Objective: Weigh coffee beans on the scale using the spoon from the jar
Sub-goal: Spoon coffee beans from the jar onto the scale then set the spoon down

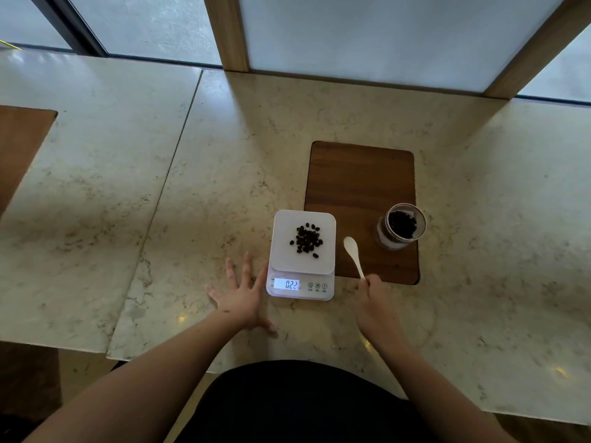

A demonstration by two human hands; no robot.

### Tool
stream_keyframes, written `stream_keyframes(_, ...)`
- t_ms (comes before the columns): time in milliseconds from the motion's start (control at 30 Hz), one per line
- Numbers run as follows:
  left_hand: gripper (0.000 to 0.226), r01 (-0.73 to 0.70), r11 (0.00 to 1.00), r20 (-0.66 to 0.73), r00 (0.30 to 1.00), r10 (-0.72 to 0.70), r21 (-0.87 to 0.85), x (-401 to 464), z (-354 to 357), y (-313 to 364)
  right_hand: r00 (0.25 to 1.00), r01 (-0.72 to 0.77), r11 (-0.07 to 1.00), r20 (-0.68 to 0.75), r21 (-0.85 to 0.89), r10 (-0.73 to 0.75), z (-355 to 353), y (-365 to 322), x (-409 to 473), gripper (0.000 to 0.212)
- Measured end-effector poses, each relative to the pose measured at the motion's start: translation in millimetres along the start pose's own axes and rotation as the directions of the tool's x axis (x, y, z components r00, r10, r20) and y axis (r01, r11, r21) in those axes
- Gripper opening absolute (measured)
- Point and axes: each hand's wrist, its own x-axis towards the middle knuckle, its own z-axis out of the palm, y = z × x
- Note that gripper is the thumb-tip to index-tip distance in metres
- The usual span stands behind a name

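Observation:
A white digital scale [281, 260] stands on the marble counter with a small pile of dark coffee beans [307, 240] on its platform; its lit display reads about 022. My right hand [374, 297] grips the handle of a white spoon [351, 249], whose empty bowl points away, just right of the scale. An open glass jar [401, 226] holding coffee beans stands further right on a wooden board. My left hand [240, 297] lies flat on the counter with fingers spread, touching the scale's left side near its display.
The jar rests on a dark wooden board [358, 183] set behind and right of the scale. The marble counter [224, 155] runs to a window wall with wooden posts at the back. A seam divides the counter slabs on the left.

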Motion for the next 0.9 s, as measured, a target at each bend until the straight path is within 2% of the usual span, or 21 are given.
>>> stream_keyframes(133, 0.161, 0.002, 1.000, -0.011, 1.000, -0.002, -0.011, 0.6, -5.5, -1.0, 0.990, -0.140, 0.986, 0.015, 0.086, 0.139, 8.5, 20.5, -19.9, 0.028)
stream_keyframes(400, 0.159, -0.003, 1.000, -0.021, 1.000, 0.003, -0.005, -4.2, -8.9, -0.4, 0.988, -0.133, 0.989, 0.091, 0.065, 0.127, 16.2, 22.6, -21.0, 0.032)
stream_keyframes(600, 0.160, 0.000, 1.000, -0.020, 1.000, 0.000, -0.002, -7.8, -8.7, 0.9, 0.987, -0.146, 0.984, 0.076, 0.099, 0.139, 12.8, 26.4, -4.5, 0.039)
stream_keyframes(900, 0.163, -0.014, 1.000, -0.038, 0.999, 0.013, -0.022, 0.9, -3.3, -6.5, 0.944, -0.327, 0.942, -0.029, 0.069, 0.330, -16.5, 59.2, 26.1, 0.034)
